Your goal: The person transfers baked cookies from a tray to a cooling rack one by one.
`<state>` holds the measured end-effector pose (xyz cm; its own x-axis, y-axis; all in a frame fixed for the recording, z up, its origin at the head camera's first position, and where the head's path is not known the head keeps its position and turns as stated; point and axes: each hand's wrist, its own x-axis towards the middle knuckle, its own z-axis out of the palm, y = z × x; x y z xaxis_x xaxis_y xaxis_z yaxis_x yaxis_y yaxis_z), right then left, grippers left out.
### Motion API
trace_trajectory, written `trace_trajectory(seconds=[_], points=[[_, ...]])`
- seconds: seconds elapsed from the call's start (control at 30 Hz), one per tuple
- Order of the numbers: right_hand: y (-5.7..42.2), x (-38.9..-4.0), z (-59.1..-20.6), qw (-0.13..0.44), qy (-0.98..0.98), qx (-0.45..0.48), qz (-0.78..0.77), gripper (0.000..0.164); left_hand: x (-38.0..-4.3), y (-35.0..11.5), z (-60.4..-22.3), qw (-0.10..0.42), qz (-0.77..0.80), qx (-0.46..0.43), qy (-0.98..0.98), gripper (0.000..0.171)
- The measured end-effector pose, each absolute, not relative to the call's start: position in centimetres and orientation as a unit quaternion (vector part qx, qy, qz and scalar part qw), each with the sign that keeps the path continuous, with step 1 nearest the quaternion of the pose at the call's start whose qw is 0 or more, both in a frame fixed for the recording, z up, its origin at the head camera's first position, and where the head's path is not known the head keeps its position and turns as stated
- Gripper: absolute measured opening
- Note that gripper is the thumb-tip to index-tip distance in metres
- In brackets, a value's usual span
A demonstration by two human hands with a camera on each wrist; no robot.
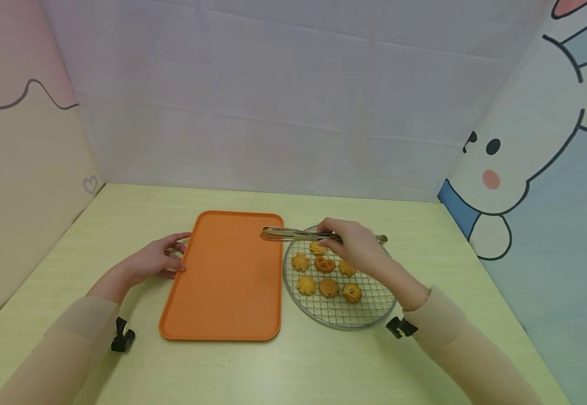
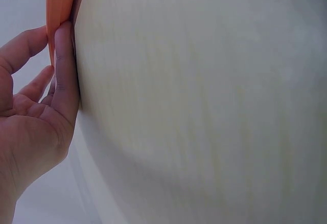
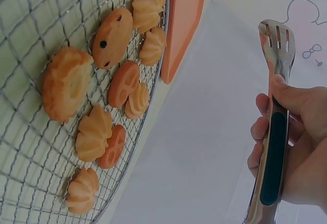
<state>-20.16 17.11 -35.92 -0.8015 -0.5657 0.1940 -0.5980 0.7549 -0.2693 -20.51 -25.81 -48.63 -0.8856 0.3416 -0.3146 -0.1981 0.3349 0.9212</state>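
An orange rectangular tray (image 1: 225,281) lies flat on the table, its left rim between the thumb and fingers of my left hand (image 1: 159,259). In the left wrist view the fingertips of that hand (image 2: 38,101) pinch the edge of the tray (image 2: 61,1). My right hand (image 1: 354,242) grips metal tongs (image 1: 298,234) above the far part of a round wire rack (image 1: 344,325). Slotted ends and a dark green handle strip show on the tongs (image 3: 277,147) in the right wrist view. Nothing is between their tips. Several cookies (image 1: 329,287) of different shapes lie on the rack.
The rack stands just right of the tray on a pale wood-grain table (image 1: 212,374). A whitish cloth wall (image 1: 273,112) rises behind the table. Side walls carry cartoon drawings, with a rabbit (image 1: 521,152) on the right.
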Motion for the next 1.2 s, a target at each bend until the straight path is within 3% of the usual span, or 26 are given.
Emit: trace_trajectory(seconds=[0.27, 0.9, 1.2], points=[[19.7, -18.8, -35.2, 0.054, -0.938, 0.300, 0.164, 0.018, -20.3, -25.7, -48.8, 0.234, 0.579, 0.050, 0.779, 0.084], [27.2, -17.2, -35.8, 0.153, -0.936, 0.294, 0.114, 0.018, -19.8, -25.5, -49.0, 0.232, 0.588, 0.051, 0.773, 0.084], [31.3, -17.6, -36.9, 0.207, -0.917, 0.327, 0.094, 0.028, -19.9, -25.4, -49.3, 0.232, 0.584, 0.049, 0.777, 0.083]])
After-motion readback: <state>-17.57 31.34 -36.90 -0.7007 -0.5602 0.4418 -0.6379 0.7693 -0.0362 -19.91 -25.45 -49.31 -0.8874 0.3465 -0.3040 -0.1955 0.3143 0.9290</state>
